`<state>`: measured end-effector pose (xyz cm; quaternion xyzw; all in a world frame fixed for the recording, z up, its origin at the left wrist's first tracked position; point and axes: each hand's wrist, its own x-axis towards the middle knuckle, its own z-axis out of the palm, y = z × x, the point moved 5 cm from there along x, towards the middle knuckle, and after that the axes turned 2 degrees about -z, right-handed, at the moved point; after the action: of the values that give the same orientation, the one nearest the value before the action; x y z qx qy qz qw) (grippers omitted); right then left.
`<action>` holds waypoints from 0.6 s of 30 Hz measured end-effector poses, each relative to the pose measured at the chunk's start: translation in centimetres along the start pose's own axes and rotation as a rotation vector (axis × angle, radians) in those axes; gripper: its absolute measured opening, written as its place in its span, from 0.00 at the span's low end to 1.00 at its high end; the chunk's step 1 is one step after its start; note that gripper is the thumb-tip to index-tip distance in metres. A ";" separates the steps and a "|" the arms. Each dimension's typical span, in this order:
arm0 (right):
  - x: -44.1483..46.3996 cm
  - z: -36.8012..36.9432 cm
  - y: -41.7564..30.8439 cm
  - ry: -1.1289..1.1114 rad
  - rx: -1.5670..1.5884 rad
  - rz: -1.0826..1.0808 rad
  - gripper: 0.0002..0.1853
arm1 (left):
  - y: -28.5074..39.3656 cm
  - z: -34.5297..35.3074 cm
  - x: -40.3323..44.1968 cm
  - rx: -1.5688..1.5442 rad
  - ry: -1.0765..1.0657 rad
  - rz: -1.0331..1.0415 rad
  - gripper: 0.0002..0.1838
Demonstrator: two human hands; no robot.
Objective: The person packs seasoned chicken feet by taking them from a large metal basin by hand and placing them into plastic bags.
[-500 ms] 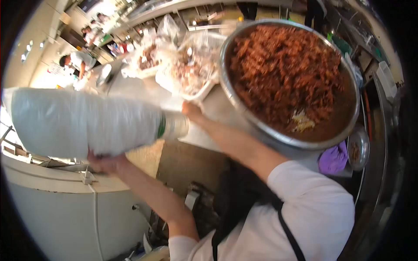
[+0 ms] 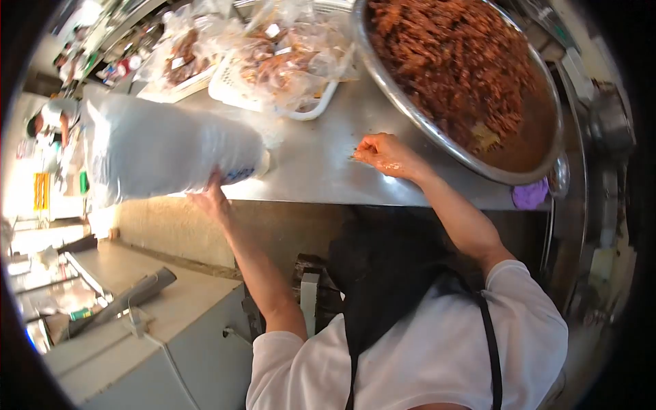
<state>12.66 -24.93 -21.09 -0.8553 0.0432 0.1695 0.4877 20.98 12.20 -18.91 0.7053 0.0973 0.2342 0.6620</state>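
A large pale bundle (image 2: 164, 147) in plastic wrap is stretching away leftward from the left hand (image 2: 212, 199), which is holding it by its near side, close to the narrower end. Blue print (image 2: 239, 175) is showing at that end, just beside the left hand's fingertips, but the lettering is too blurred to read. I cannot tell whether the bundle is touching the counter (image 2: 314, 174) beneath that end.

The right hand (image 2: 386, 156) is hovering or resting over the counter, well apart from the bundle; its fingers are drawing together in a narrow pinch, reddish and wet-looking, and whether they are gripping anything I cannot tell.

Beyond the hands, a white basket (image 2: 321, 108) is holding clear bags (image 2: 301, 68) of brownish food. White patches (image 2: 273, 31) are standing out on these bags like labels, too small to read. Ahead and to the right of the right hand, a big metal bowl (image 2: 417, 117) is holding a heap of dark red food (image 2: 465, 68). Farther right, a purple cloth (image 2: 531, 195) is lying beside a small metal bowl (image 2: 560, 176). Far left of the left hand, another person (image 2: 58, 113) is bending forward.
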 end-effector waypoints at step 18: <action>-16.3 -31.2 17.9 0.562 -0.521 0.336 0.13 | 19.9 -3.7 11.8 0.834 -0.308 0.722 0.17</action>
<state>0.79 -62.25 -15.73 -0.9441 0.2694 0.0118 0.1899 26.08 18.65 3.02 0.9213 -0.1632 0.2818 0.2125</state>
